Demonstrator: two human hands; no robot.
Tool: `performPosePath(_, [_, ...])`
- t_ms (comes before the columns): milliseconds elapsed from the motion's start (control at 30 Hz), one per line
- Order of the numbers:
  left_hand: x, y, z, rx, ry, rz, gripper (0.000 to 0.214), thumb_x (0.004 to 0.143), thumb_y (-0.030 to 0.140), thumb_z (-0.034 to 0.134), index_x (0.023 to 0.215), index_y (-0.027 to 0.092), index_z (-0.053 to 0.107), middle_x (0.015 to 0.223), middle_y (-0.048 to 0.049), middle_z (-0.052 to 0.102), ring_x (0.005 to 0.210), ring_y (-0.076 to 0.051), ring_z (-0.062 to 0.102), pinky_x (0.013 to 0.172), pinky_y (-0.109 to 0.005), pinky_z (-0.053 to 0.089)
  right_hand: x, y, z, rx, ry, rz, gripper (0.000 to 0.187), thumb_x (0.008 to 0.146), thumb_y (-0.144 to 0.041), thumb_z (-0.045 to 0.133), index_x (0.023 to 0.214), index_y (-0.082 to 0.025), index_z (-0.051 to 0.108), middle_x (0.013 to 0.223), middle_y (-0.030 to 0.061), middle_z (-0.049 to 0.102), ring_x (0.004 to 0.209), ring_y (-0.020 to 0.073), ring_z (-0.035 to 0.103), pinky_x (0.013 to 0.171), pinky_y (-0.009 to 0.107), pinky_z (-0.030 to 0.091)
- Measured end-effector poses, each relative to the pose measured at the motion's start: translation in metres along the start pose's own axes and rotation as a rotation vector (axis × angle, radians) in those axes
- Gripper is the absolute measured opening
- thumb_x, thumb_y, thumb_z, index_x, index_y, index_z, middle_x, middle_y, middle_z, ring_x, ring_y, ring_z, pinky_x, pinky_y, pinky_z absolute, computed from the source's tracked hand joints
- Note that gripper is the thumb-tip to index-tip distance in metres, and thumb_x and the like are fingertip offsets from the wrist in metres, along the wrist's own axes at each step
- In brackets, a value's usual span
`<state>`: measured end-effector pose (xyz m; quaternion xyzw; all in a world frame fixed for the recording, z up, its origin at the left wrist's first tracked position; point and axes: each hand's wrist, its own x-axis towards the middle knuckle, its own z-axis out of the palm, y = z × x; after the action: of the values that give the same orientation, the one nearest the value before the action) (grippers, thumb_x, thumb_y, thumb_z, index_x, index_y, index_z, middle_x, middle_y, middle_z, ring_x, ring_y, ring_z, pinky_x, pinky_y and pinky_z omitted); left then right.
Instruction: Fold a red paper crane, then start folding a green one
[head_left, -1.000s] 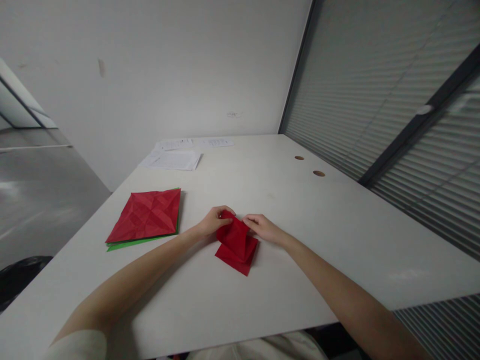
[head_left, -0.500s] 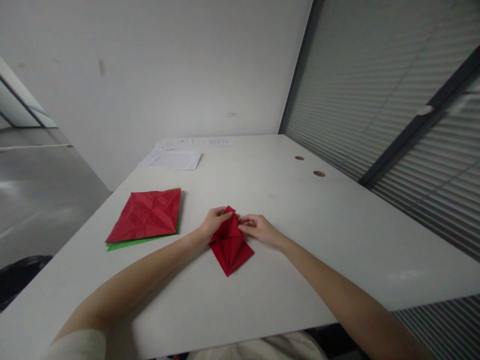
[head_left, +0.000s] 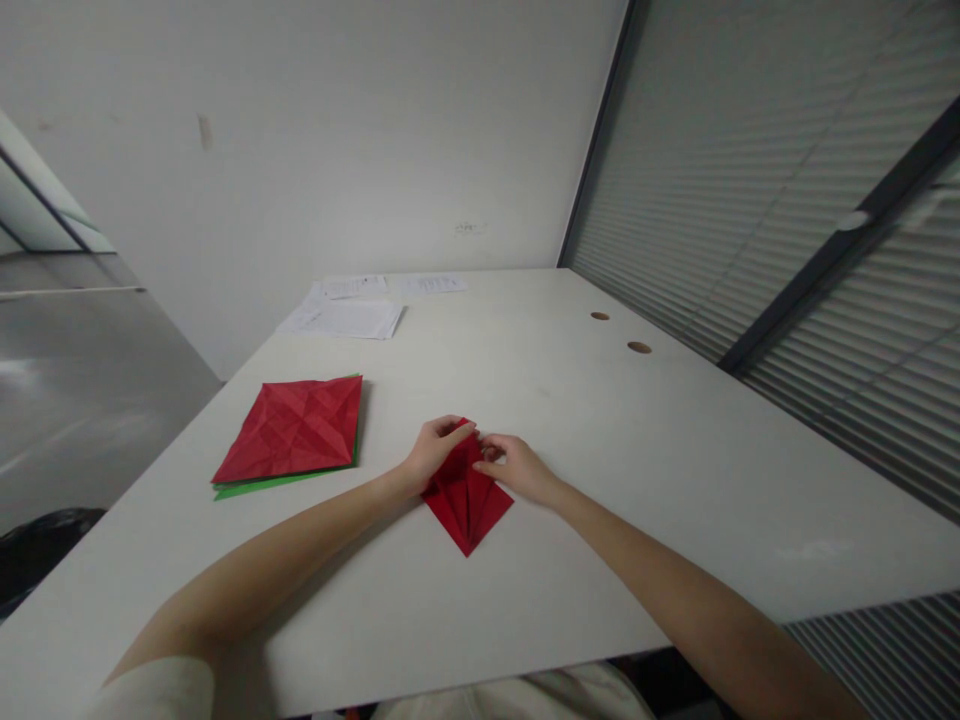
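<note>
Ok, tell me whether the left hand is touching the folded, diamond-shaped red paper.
Touching. The head view shows it: the thumb of the left hand lies across the upper end of the folded, diamond-shaped red paper.

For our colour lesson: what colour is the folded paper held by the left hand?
Red; the folded paper shows in the head view.

The red folded paper is turned, its near corner now directed to 6 o'clock rather than 5; creases radiating from that corner are exposed.
</note>
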<state>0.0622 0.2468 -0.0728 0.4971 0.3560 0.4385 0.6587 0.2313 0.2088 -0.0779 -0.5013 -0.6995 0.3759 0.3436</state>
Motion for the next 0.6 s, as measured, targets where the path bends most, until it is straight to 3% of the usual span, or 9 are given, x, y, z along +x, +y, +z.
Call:
performPosePath(200, [0.001,0.004,-0.001,0.151,0.086,0.033,0.035,0.063,0.045,0.078,0.071,0.014,0.065,0.065,-0.0015,0.064,0.059,-0.014,0.057,0.057,-0.025,0.045,-0.002,-0.004,0.0,-0.336,0.042,-0.091,0.013,0.075,-0.022,0.072,0.087,-0.018,0.068,0.071,-0.0004,0.062,0.073,0.0167,0.051,0.074,0.031,0.039])
performPosePath(500, [0.015,0.006,-0.018,0.32,0.095,0.099,0.029,0.063,0.04,0.076,0.07,0.013,0.069,0.067,-0.003,0.067,0.062,-0.014,0.057,0.06,-0.026,0.043,-0.006,-0.009,-0.005,-0.53,0.017,-0.229,0.055,0.077,-0.031,0.075,0.126,-0.02,0.053,0.098,0.0065,0.06,0.089,0.0214,0.051,0.084,0.037,0.042])
performPosePath(600, [0.015,0.004,-0.019,0.328,0.105,0.089,0.027,0.062,0.039,0.075,0.068,0.013,0.069,0.067,-0.0031,0.067,0.062,-0.014,0.056,0.061,-0.026,0.043,-0.008,-0.015,-0.009,-0.595,-0.024,-0.293,0.036,0.078,-0.03,0.074,0.11,-0.02,0.063,0.103,0.0079,0.059,0.096,0.0227,0.049,0.087,0.038,0.042])
